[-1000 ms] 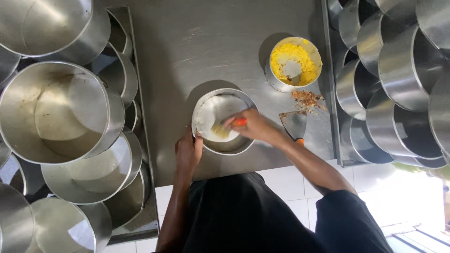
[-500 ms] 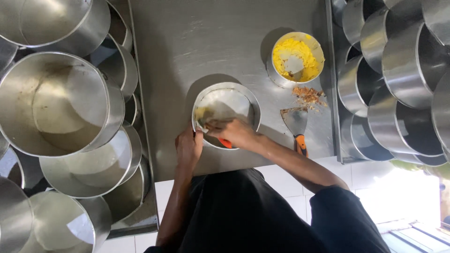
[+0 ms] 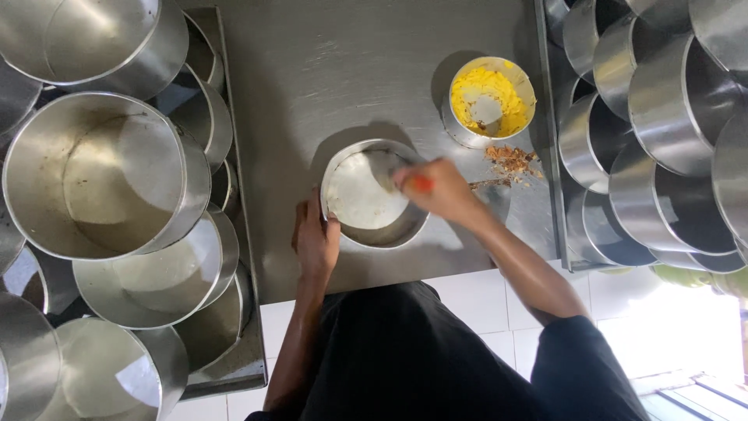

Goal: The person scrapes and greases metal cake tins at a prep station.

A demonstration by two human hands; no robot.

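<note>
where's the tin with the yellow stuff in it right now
In the head view, the tin of yellow paste sits on the steel table, up and right of the round pan the hands work on, just above a small pile of brown scraps.

Round pan (image 3: 366,199) centre of counter (image 3: 312,70), batter bowl (image 3: 489,101) at 2 o'clock, crumbs (image 3: 510,160) between, stacked tins (image 3: 101,179) at 9, more tins (image 3: 662,132) at 3

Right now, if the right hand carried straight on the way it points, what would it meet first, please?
The right hand, holding an orange-handled tool, points leftward into the round metal pan. It would likely meet the pan's inner floor or far wall first; depth is hard to judge from above.
</note>
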